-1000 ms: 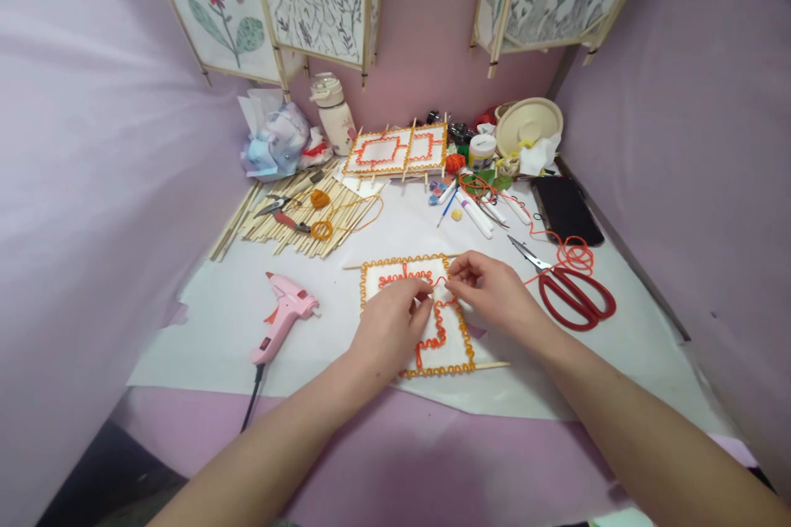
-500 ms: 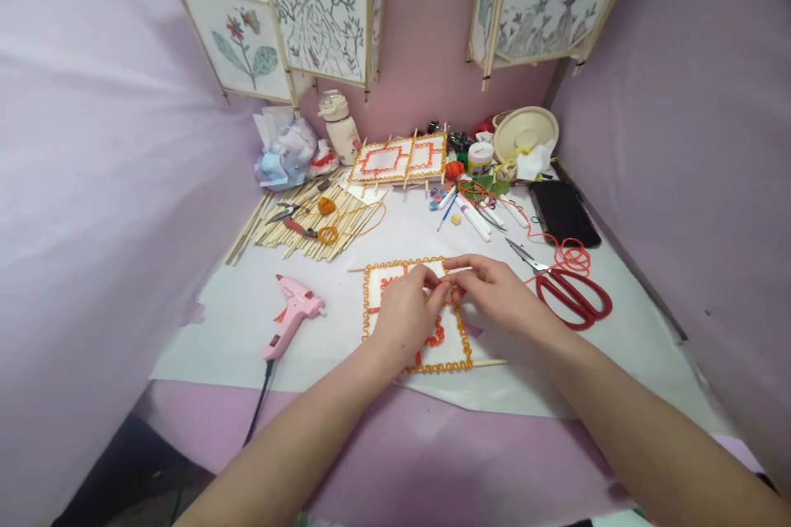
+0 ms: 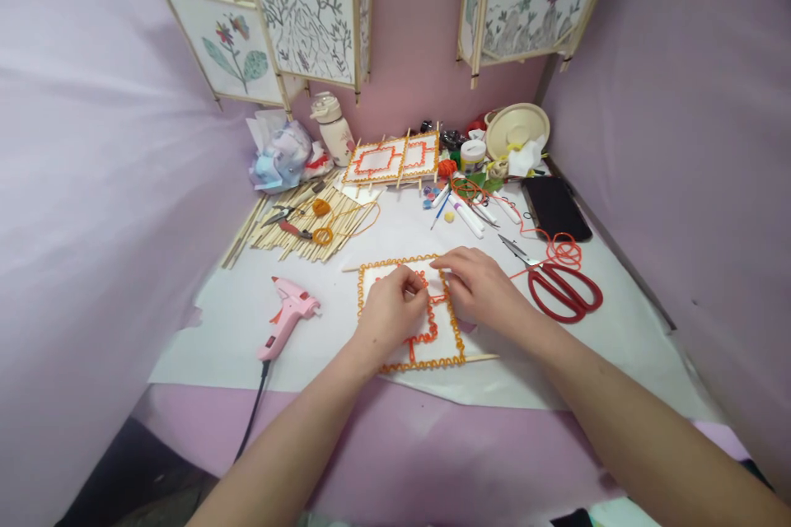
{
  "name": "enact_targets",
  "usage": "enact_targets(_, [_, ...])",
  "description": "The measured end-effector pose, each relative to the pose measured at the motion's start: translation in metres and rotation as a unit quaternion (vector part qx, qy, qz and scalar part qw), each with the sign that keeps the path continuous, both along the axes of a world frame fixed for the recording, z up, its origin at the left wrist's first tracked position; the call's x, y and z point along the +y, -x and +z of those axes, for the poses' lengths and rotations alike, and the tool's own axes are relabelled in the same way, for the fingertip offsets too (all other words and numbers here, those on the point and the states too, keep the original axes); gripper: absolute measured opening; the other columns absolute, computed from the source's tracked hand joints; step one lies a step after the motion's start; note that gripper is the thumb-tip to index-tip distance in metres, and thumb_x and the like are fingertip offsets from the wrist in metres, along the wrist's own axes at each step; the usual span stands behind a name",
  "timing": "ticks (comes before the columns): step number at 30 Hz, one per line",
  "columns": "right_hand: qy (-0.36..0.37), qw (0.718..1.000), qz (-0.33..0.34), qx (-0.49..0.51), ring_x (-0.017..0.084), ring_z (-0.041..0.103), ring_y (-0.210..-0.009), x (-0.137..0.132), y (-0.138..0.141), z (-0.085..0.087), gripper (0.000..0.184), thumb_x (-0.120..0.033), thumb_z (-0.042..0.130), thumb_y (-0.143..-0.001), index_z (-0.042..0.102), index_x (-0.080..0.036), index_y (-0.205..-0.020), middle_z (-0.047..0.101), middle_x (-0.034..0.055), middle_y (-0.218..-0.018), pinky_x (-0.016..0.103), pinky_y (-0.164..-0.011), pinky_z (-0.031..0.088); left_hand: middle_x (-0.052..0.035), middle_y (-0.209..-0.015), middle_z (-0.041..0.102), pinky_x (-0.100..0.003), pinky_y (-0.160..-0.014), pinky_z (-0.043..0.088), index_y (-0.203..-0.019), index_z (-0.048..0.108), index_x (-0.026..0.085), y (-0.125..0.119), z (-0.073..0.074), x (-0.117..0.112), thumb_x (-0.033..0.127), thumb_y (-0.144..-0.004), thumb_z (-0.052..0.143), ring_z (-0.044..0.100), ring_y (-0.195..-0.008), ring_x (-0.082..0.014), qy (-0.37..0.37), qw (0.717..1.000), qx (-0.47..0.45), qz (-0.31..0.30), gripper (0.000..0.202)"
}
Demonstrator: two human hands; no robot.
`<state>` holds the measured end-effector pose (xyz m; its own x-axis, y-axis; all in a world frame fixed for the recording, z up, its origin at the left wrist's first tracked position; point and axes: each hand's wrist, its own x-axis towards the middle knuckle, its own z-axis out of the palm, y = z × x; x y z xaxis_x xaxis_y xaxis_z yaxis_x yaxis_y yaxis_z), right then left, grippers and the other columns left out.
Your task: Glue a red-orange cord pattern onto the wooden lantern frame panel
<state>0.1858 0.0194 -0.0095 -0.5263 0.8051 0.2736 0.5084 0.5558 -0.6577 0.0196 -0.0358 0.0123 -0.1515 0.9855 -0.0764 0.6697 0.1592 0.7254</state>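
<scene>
A square white panel [image 3: 423, 352] lies on the table, edged with looped orange-yellow cord. A red-orange cord pattern [image 3: 426, 333] runs across its middle, partly covered by my hands. My left hand [image 3: 392, 313] is over the panel's centre, thumb and fingers pinched together. Whatever sits in that pinch is too small to make out. At the panel's right edge is my right hand [image 3: 479, 288], its index finger stretched toward the upper right corner and its fingers apart, with nothing visible held in it. A thin stick [image 3: 482, 357] juts out from the panel's lower right corner.
A pink glue gun [image 3: 287, 317] lies left, its cable hanging over the front edge. Red-handled scissors [image 3: 565, 292], loose red-orange cord [image 3: 565, 249] and a black phone [image 3: 556, 208] lie right. Behind are sticks with pliers [image 3: 290, 226], another corded panel [image 3: 376, 160] and a bottle [image 3: 334, 128].
My hands have moved apart: the left has drawn slightly left, still pinched, and the right has spread its fingers at the panel's edge. The whole view has shifted a little.
</scene>
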Motion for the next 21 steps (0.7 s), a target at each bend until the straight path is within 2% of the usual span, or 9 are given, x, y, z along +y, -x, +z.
enact_targets(2, [-0.036, 0.998, 0.039, -0.036, 0.023, 0.052, -0.108, -0.001, 0.003, -0.003, 0.042, -0.006, 0.045, -0.086, 0.069, -0.027, -0.114, 0.064, 0.0059, -0.114, 0.038, -0.088, 0.039, 0.0041, -0.064, 0.06, -0.022, -0.057, 0.036, -0.075, 0.055, 0.019, 0.003, -0.004, -0.001, 0.015, -0.076, 0.055, 0.054, -0.058, -0.011, 0.001, 1.0, -0.027, -0.001, 0.004])
enact_targets(5, [-0.054, 0.994, 0.059, -0.073, 0.024, 0.048, -0.108, -0.002, 0.005, -0.006, 0.042, -0.006, 0.047, -0.088, 0.069, -0.03, -0.114, 0.063, 0.0053, -0.113, 0.038, -0.084, 0.037, 0.0035, -0.068, 0.062, -0.023, -0.059, 0.038, -0.082, 0.059, 0.019, 0.006, -0.009, -0.003, 0.016, -0.078, 0.054, 0.056, -0.062, -0.0114, -0.007, 0.999, -0.048, -0.005, 0.007])
enact_targets(9, [-0.057, 0.995, 0.051, -0.071, 0.023, 0.048, -0.103, -0.001, 0.007, -0.008, 0.024, -0.015, 0.051, -0.093, 0.07, -0.026, -0.103, 0.064, 0.0052, -0.107, 0.037, -0.084, 0.035, 0.0026, -0.071, 0.063, -0.024, -0.064, 0.04, -0.085, 0.064, 0.019, 0.007, -0.009, -0.003, 0.014, -0.079, 0.052, 0.056, -0.065, -0.0119, -0.024, 0.999, -0.029, -0.006, 0.014])
enact_targets(13, [-0.055, 0.996, 0.027, -0.069, 0.023, 0.05, -0.101, 0.0, 0.008, -0.008, 0.011, -0.022, 0.058, -0.092, 0.069, -0.024, -0.092, 0.066, 0.0041, -0.101, 0.038, -0.084, 0.033, 0.004, -0.067, 0.059, -0.024, -0.062, 0.039, -0.081, 0.057, 0.019, 0.007, -0.009, -0.002, 0.013, -0.078, 0.053, 0.054, -0.063, -0.0118, -0.018, 1.0, -0.021, 0.009, 0.008])
enact_targets(19, [-0.046, 0.996, 0.016, -0.073, 0.023, 0.051, -0.101, -0.002, 0.008, -0.006, 0.014, -0.016, 0.057, -0.088, 0.068, -0.024, -0.091, 0.067, 0.0035, -0.101, 0.038, -0.082, 0.031, 0.0063, -0.064, 0.054, -0.024, -0.061, 0.037, -0.108, 0.055, 0.022, 0.008, -0.012, -0.004, 0.012, -0.08, 0.049, 0.053, -0.06, -0.0122, -0.025, 1.0, -0.007, 0.001, 0.03])
enact_targets(21, [-0.049, 0.996, 0.013, -0.069, 0.023, 0.051, -0.101, -0.002, 0.009, -0.006, 0.015, -0.015, 0.059, -0.086, 0.068, -0.024, -0.094, 0.067, 0.0032, -0.101, 0.038, -0.082, 0.031, 0.0059, -0.065, 0.054, -0.024, -0.061, 0.037, -0.11, 0.057, 0.022, 0.008, -0.014, -0.005, 0.012, -0.08, 0.049, 0.053, -0.061, -0.0123, -0.028, 1.0, -0.004, -0.013, 0.033])
